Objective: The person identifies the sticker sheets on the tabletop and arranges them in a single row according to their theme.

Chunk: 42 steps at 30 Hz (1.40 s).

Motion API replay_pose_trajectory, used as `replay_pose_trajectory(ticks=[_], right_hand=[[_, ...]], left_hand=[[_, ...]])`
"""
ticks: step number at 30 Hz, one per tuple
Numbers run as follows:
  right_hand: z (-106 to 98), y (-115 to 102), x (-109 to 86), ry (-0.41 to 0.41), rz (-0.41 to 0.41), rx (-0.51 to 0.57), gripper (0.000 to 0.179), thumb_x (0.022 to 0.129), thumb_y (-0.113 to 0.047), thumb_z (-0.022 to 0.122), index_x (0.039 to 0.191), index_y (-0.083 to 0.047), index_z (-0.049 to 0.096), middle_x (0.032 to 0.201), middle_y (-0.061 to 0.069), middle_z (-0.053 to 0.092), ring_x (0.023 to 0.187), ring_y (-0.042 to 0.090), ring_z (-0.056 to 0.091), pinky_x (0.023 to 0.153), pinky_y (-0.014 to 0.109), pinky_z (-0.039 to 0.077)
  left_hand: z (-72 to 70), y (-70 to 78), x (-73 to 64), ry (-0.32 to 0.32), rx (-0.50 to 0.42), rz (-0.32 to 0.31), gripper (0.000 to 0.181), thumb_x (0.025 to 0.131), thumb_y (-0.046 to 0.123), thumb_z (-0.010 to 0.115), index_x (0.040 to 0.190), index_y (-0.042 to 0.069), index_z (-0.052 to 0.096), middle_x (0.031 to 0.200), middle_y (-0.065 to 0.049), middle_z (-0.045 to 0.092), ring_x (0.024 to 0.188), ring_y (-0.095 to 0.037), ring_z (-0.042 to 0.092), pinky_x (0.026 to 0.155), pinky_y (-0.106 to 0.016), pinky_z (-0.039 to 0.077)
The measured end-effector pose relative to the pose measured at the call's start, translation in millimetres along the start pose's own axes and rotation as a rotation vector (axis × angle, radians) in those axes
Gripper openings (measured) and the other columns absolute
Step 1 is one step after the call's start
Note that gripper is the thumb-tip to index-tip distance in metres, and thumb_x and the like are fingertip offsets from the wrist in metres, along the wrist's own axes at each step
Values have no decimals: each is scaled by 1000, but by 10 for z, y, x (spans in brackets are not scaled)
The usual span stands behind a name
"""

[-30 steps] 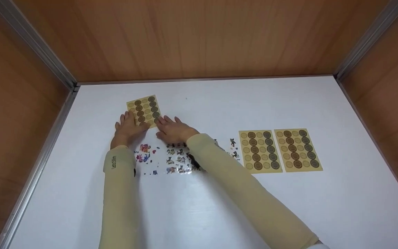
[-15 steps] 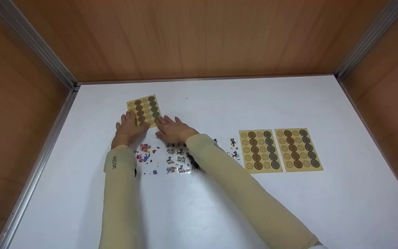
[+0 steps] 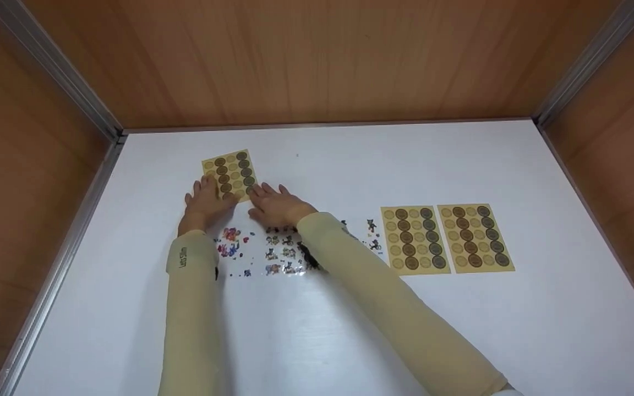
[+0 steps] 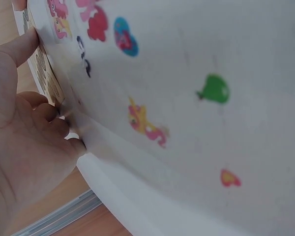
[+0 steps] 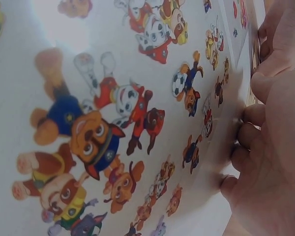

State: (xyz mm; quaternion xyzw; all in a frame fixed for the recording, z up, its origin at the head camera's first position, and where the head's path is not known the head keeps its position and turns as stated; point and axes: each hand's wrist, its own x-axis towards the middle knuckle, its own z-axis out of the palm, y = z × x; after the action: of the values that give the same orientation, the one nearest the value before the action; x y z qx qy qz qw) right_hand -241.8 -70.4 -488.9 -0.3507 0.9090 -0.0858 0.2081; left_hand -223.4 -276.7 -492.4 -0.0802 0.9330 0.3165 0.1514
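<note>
A tan sheet of round stickers [image 3: 233, 166] lies tilted on the white table at the far left. My left hand [image 3: 205, 208] rests on its left and near edges, thumb and fingers spread. At the sheet's near right corner, the fingertips of my right hand [image 3: 281, 210] touch down. Below both hands lie transparent sticker sheets; pony stickers [image 4: 145, 125] show in the left wrist view, cartoon dog stickers [image 5: 83, 128] in the right wrist view. My right forearm hides part of these sheets. Neither hand grips anything that I can see.
Two more tan sheets of round stickers [image 3: 415, 241] [image 3: 475, 237] lie side by side to the right. Cartoon stickers [image 3: 372, 226] show beside them. Wooden walls [image 3: 317, 66] with metal corner rails enclose the white table [image 3: 317, 330] at the back and sides.
</note>
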Motion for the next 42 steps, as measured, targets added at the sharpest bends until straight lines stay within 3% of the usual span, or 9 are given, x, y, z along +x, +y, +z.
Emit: replay_pose_trajectory(ticks=[5,10,17,23,28,35,42], right_hand=[[6,6,1,-5,1,18,66,110,-47,26,164,-13,12,170,3,5,155,20,1,125,43,1],[9,11,-7,-12,-4,26,65,110,-46,27,164,-13,13,170,4,4,155,20,0,125,42,-1],[3,22,-30,-5,-1,39,64,110,-44,28,164,-12,13,170,5,5,155,22,1,125,44,0],[-1,38,-36,-6,-2,61,64,110,-44,28,164,-12,12,170,5,4,155,22,0,125,44,-1],[-20,52,-23,-12,7,63,64,110,-44,28,164,-12,11,170,4,3,155,20,0,125,43,-2],[-9,50,16,0,-13,38,65,110,-42,29,163,-10,11,170,7,4,155,23,1,125,46,1],[-11,35,26,-13,-19,33,64,110,-42,29,163,-11,13,170,7,5,155,23,1,125,45,1]], left_hand=[[-5,15,-15,1,8,-2,96,100,52,50,160,0,-3,166,-22,-11,151,-42,-16,120,-58,-11],[-19,73,-59,15,3,-13,95,100,46,53,160,0,-3,165,-27,-7,150,-50,-10,120,-62,-5],[25,110,-58,43,-35,-43,89,101,45,51,163,9,-1,166,-27,-3,149,-54,-4,119,-66,4],[87,116,12,104,-32,-37,86,99,40,55,163,7,7,165,-28,10,150,-50,9,121,-61,12],[127,163,86,147,-106,-42,85,99,31,60,161,1,11,163,-29,20,149,-44,23,123,-54,18],[159,256,87,199,-181,-71,82,99,15,61,159,-6,10,156,-30,32,140,-41,39,121,-49,27],[162,352,101,305,-199,-94,82,87,3,71,156,-7,26,143,-23,53,130,-35,51,113,-43,40]])
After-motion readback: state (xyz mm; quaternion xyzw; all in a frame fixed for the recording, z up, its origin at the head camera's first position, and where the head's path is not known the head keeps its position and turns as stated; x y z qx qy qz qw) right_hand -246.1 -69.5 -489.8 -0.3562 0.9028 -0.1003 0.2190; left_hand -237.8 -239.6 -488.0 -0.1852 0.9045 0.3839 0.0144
